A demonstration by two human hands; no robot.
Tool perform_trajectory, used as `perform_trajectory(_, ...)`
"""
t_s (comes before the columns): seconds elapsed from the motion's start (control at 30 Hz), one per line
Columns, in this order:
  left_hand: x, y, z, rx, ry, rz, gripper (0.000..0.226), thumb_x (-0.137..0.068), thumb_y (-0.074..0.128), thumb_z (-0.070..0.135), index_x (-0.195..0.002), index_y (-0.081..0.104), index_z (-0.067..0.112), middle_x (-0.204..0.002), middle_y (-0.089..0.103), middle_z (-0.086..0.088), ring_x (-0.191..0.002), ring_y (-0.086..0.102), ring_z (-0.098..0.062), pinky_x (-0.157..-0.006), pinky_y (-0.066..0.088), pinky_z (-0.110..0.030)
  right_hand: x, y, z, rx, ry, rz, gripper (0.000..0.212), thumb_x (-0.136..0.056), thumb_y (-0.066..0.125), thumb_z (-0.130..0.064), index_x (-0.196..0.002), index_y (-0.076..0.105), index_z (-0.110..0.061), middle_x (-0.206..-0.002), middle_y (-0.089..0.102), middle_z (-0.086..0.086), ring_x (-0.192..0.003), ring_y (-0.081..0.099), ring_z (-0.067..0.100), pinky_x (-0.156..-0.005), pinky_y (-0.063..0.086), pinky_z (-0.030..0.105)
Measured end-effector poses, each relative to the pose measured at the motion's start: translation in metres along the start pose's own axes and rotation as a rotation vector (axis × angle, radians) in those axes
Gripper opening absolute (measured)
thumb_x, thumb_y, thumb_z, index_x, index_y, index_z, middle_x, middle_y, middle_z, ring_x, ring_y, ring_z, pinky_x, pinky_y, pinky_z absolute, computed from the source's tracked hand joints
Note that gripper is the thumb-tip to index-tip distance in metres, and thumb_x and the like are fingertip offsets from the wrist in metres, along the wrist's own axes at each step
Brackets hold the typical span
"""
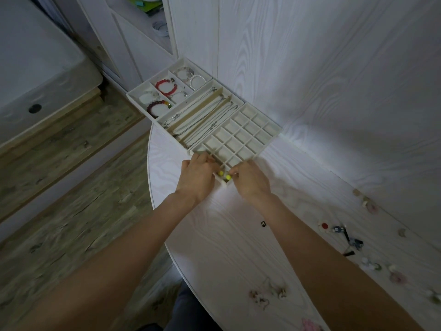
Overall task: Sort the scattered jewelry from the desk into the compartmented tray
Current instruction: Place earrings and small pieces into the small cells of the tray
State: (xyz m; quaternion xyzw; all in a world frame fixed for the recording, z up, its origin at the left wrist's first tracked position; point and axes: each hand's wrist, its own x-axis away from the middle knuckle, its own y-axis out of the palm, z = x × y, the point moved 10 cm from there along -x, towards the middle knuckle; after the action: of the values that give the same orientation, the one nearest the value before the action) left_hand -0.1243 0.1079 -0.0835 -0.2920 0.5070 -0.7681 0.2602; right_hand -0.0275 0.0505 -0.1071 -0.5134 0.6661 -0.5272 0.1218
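Loose jewelry (349, 237) lay scattered on the near right of the white desk (229, 235), with a small tangle (267, 291) nearer. Farther in, the left hand (196, 174) and right hand (249, 179) each pinched a yellow bead piece (224, 175) over the near corner cell of the compartmented tray (241, 137). Beyond lay necklaces (202, 115) and bracelets (164, 88).

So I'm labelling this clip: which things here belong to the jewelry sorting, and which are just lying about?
Part of the job:
- grid tray
- yellow bead pieces, at both hands: left hand, right hand
- necklace tray
- bracelet tray
- loose jewelry on the desk

Just there:
- cabinet
- wooden floor
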Motion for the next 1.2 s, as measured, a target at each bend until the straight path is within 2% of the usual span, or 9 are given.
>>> perform_trajectory(0.3, 0.008, 0.0, 0.045, -0.054, 0.063, 0.014, 0.036, -0.09, 0.044, 0.008, -0.119, 0.06, 0.02, -0.127, 0.051, -0.004, -0.116, 0.044, -0.024, -0.093, 0.032, -0.033, 0.04, -0.037, 0.036, -0.171, 0.049, 0.055, 0.037, -0.099, 0.034, -0.006, -0.125, 0.059, -0.01, -0.135, 0.051, 0.009, -0.121, 0.051, 0.024, -0.099, 0.044, 0.036)
perform_trajectory(0.4, 0.011, 0.01, 0.08, -0.11, 0.104, -0.036, 0.039, -0.093, 0.041, 0.011, -0.128, 0.054, 0.019, -0.132, 0.05, -0.005, -0.12, 0.045, -0.025, -0.097, 0.033, -0.035, 0.061, -0.04, 0.074, -0.212, 0.097, 0.068, 0.039, -0.096, 0.033, 0.005, -0.126, 0.057, -0.001, -0.134, 0.053, 0.014, -0.122, 0.052, 0.027, -0.105, 0.04, 0.037)
perform_trajectory(0.53, 0.018, 0.033, 0.138, -0.133, 0.205, -0.116, 0.04, -0.094, 0.037, 0.01, -0.13, 0.052, 0.017, -0.127, 0.052, -0.007, -0.116, 0.048, -0.025, -0.093, 0.036, -0.035, 0.096, -0.046, 0.129, -0.253, 0.166, 0.116, 0.043, -0.098, 0.031, 0.003, -0.134, 0.052, -0.009, -0.141, 0.047, 0.01, -0.129, 0.045, 0.021, -0.106, 0.031, 0.024)
perform_trajectory(0.67, 0.03, 0.067, 0.195, -0.114, 0.319, -0.227, 0.048, -0.093, 0.035, 0.0, -0.137, 0.047, 0.018, -0.137, 0.048, -0.006, -0.121, 0.047, -0.024, -0.099, 0.036, -0.033, 0.129, -0.042, 0.177, -0.234, 0.186, 0.078, 0.048, -0.098, 0.03, 0.003, -0.143, 0.039, -0.011, -0.15, 0.035, 0.008, -0.136, 0.035, 0.021, -0.109, 0.023, 0.023)
perform_trajectory(0.73, 0.041, 0.085, 0.23, -0.098, 0.429, -0.279, 0.056, -0.091, 0.039, -0.004, -0.142, 0.039, 0.018, -0.146, 0.04, -0.005, -0.131, 0.041, -0.022, -0.106, 0.033, -0.031, 0.146, -0.04, 0.202, -0.225, 0.2, 0.063, 0.047, -0.099, 0.03, 0.0, -0.145, 0.033, -0.01, -0.152, 0.031, 0.008, -0.138, 0.031, 0.02, -0.111, 0.018, 0.024)
perform_trajectory(0.9, 0.065, 0.134, 0.274, -0.194, 0.642, -0.379, 0.065, -0.091, 0.032, -0.008, -0.15, 0.015, 0.014, -0.158, 0.009, 0.0, -0.146, 0.005, -0.014, -0.116, 0.014, -0.03, 0.18, -0.031, 0.25, -0.208, 0.225, 0.049, 0.049, -0.094, 0.037, 0.003, -0.142, 0.037, -0.008, -0.147, 0.037, 0.011, -0.134, 0.036, 0.027, -0.111, 0.03, 0.036)
perform_trajectory(1.0, 0.07, 0.149, 0.27, -0.255, 0.642, -0.364, 0.063, -0.094, 0.028, -0.004, -0.151, 0.009, 0.016, -0.159, 0.002, 0.003, -0.146, -0.001, -0.012, -0.118, 0.005, -0.03, 0.188, -0.025, 0.262, -0.163, 0.207, 0.068, 0.054, -0.096, 0.033, 0.004, -0.147, 0.026, -0.01, -0.154, 0.024, 0.004, -0.142, 0.024, 0.02, -0.115, 0.018, 0.028)
perform_trajectory(1.1, 0.065, 0.145, 0.27, -0.259, 0.612, -0.26, 0.054, -0.097, 0.029, 0.003, -0.149, 0.021, 0.016, -0.157, 0.016, 0.003, -0.145, 0.01, -0.011, -0.116, 0.007, -0.029, 0.189, -0.034, 0.264, -0.186, 0.19, 0.171, 0.049, -0.095, 0.034, 0.004, -0.142, 0.037, -0.01, -0.148, 0.036, 0.006, -0.136, 0.032, 0.021, -0.11, 0.024, 0.026)
perform_trajectory(1.2, 0.056, 0.142, 0.276, -0.298, 0.601, -0.178, 0.042, -0.093, 0.037, 0.001, -0.131, 0.049, 0.014, -0.138, 0.047, 0.002, -0.127, 0.043, -0.016, -0.105, 0.025, -0.025, 0.186, -0.044, 0.267, -0.172, 0.181, 0.261, 0.043, -0.092, 0.04, 0.007, -0.13, 0.054, -0.009, -0.132, 0.052, 0.01, -0.12, 0.043, 0.025, -0.095, 0.035, 0.029)
